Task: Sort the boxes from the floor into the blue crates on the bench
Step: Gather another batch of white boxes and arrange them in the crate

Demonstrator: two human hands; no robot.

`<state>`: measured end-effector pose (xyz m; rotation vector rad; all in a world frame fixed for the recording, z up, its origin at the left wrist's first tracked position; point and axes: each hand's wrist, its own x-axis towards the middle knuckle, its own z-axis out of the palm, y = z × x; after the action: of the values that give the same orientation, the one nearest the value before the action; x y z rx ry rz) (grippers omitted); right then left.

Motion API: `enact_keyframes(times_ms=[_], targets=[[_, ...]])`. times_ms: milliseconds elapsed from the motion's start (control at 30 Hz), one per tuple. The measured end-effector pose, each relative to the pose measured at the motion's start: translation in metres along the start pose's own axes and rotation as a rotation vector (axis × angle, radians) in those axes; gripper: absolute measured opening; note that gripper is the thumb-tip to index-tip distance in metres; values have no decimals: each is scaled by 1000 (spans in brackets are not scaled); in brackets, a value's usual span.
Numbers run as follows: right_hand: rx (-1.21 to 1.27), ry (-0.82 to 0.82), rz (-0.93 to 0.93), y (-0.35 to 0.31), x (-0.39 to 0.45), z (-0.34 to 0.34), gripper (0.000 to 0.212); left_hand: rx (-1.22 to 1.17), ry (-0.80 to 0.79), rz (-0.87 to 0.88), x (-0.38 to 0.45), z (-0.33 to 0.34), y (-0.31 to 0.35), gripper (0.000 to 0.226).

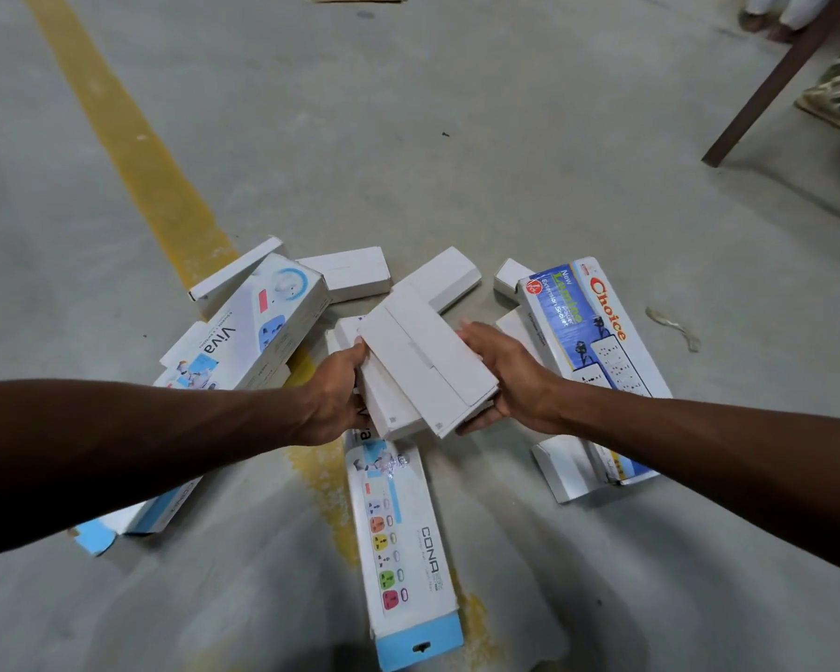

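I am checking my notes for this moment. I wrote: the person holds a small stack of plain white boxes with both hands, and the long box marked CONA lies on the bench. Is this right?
Not quite. The CONA box lies on the floor, not on a bench, as the head view shows. The rest is right: the left hand and right hand hold the stack of plain white boxes between them.

Matt white cardboard boxes (428, 366), glossy printed cartons (597, 351), smooth grey concrete floor (408, 138)

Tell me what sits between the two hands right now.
In the head view, a stack of plain white boxes fills the gap, gripped by the left hand on one side and the right hand on the other, above the floor pile.
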<state>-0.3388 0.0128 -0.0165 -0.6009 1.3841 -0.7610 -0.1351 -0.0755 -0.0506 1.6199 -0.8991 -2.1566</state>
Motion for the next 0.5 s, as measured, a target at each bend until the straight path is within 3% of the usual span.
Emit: enact_keyframes(times_ms=[133, 267, 367, 500], targets=[[-208, 141, -58, 4, 7, 13, 46, 11, -37, 7, -1, -5, -2, 55], [-348, 112, -72, 7, 16, 23, 44, 41, -116, 48, 0, -10, 2, 81], [-416, 104, -77, 10, 23, 28, 44, 151, -117, 146, 1, -11, 4, 75], [-296, 88, -8, 12, 32, 20, 53, 211, -69, 225, 9, -21, 0, 69]])
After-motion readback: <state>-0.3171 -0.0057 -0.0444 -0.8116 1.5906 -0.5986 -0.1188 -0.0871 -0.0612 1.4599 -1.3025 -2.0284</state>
